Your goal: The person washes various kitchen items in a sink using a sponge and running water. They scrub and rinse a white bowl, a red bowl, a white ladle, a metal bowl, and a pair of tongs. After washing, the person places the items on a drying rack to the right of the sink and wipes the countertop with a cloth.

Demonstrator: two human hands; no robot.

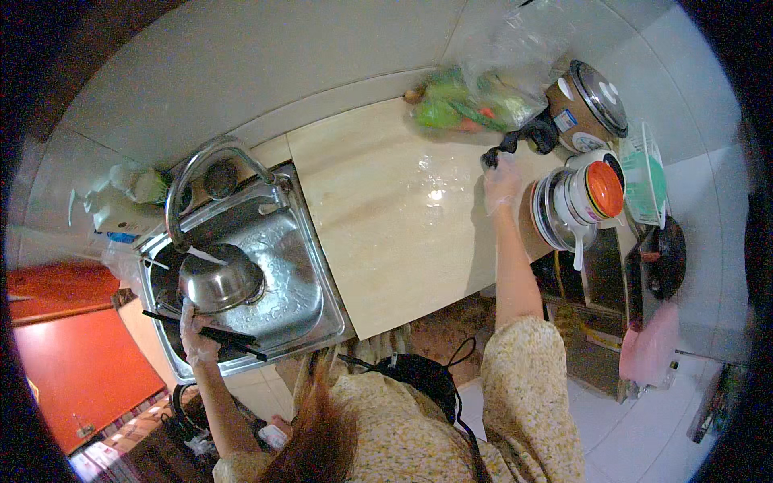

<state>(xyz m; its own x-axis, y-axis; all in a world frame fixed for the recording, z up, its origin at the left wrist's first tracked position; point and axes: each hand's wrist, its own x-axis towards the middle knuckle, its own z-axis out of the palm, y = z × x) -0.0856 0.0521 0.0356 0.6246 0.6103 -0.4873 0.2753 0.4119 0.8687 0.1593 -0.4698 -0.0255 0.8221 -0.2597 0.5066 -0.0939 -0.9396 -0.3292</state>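
Note:
My left hand (199,338), in a clear glove, is at the near side of the sink (296,253), its fingertips on the rim of a tilted steel bowl (220,281). Long thin black utensils (232,339) lie across or in this hand; which is hard to tell. Water runs from the curved faucet (175,205) into the bowl. My right hand (504,184), also gloved, reaches to the far right of the pale countertop (392,217), its fingers closed at the end of a crumpled black plastic bag (534,136). A clear bag of green vegetables (453,105) lies beyond it.
Stacked bowls and plates (564,205), topped by an orange bowl (605,188), stand right of my right hand. Behind them are a lidded brown pot (586,111) and a green-and-white basket (646,178). A black pan (664,256) is farther right. Plastic-wrapped items (130,193) sit left of the faucet.

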